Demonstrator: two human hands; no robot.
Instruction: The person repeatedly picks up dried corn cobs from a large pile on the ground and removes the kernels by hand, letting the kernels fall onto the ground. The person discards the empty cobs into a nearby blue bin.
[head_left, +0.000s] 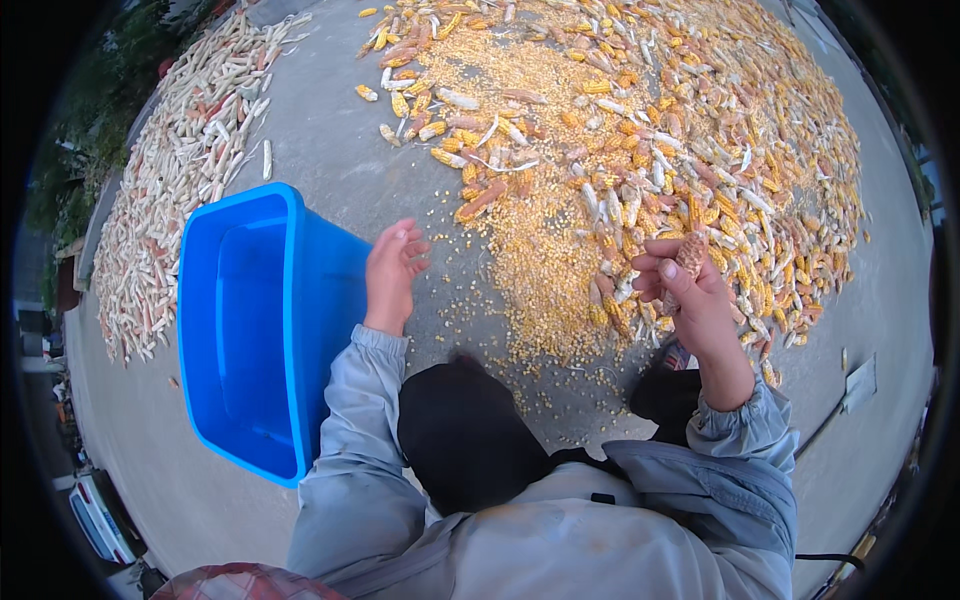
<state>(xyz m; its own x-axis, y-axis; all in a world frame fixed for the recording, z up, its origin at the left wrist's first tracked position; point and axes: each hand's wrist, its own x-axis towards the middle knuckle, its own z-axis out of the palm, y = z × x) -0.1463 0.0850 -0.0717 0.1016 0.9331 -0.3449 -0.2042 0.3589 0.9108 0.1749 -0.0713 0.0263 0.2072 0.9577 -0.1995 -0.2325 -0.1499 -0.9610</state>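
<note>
My right hand (700,305) is closed round a reddish-brown corn cob (691,254), held up over the right part of the corn heap. The cob looks mostly stripped of kernels. Beside the blue plastic tub (294,330), my left hand (393,275) hangs with its fingers loosely bent and apart, and I see nothing in it. Below and between the hands lie loose yellow kernels (540,270), spread over the concrete. Yellow and reddish corn cobs (640,200), some with pale husk, are heaped ahead and to the right.
The tub stands tilted at my left with its mouth facing left. Behind it, a long pile of pale bare cobs (165,215) runs along the left side. A flat grey piece on a stick (860,384) lies at the right. Far lower left is a white vehicle (100,515).
</note>
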